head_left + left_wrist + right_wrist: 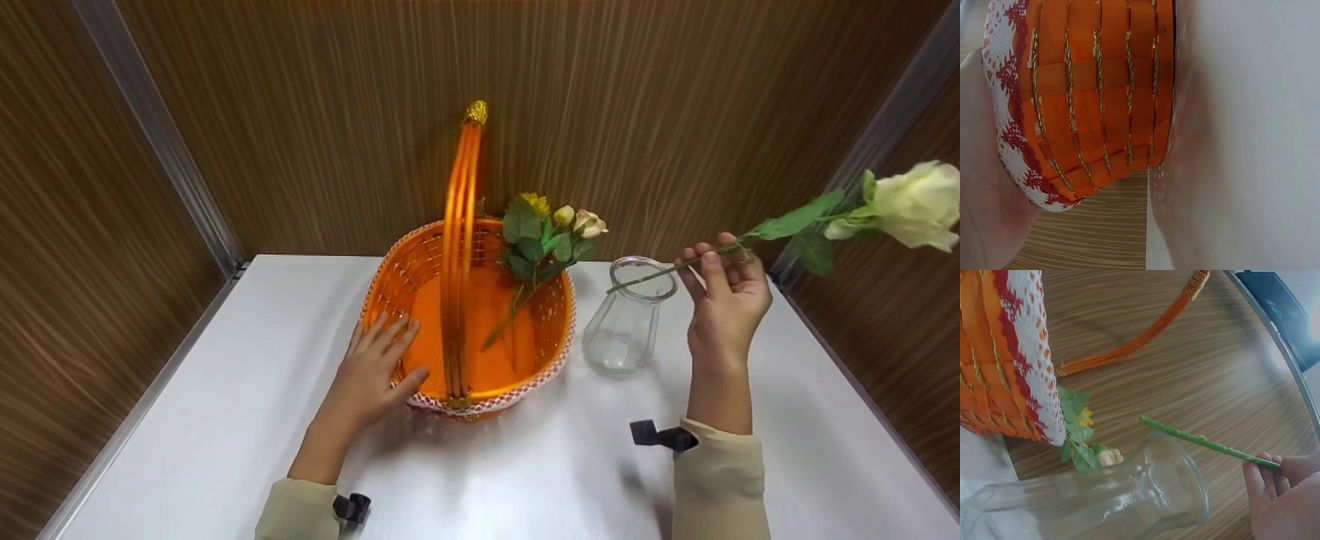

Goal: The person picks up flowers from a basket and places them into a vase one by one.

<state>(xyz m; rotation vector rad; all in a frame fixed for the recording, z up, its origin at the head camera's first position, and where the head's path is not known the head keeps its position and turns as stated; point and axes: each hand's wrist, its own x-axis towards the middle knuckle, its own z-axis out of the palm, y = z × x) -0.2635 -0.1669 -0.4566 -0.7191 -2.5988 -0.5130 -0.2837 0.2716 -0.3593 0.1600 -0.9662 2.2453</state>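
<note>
My right hand (727, 300) pinches the green stem (1213, 445) of a white rose (916, 206) between thumb and fingers. The bloom points off to the right, while the stem's cut end hangs over the mouth of a glass vase (619, 341). Spread fingers of my left hand (379, 367) rest on the left rim of an orange woven basket (559, 360) with red-and-white lace trim. Inside the basket, a sprig of flowers (536, 244) with green leaves, a yellow bloom and pale roses leans on the right rim. In the left wrist view, the palm lies against the lace edge (1013, 124).
The basket's tall orange handle (457, 247) arches over its middle. All stand on a white table (202, 405), with wood-grain panels (315, 112) behind and at both sides. Metal posts (161, 135) mark the corners.
</note>
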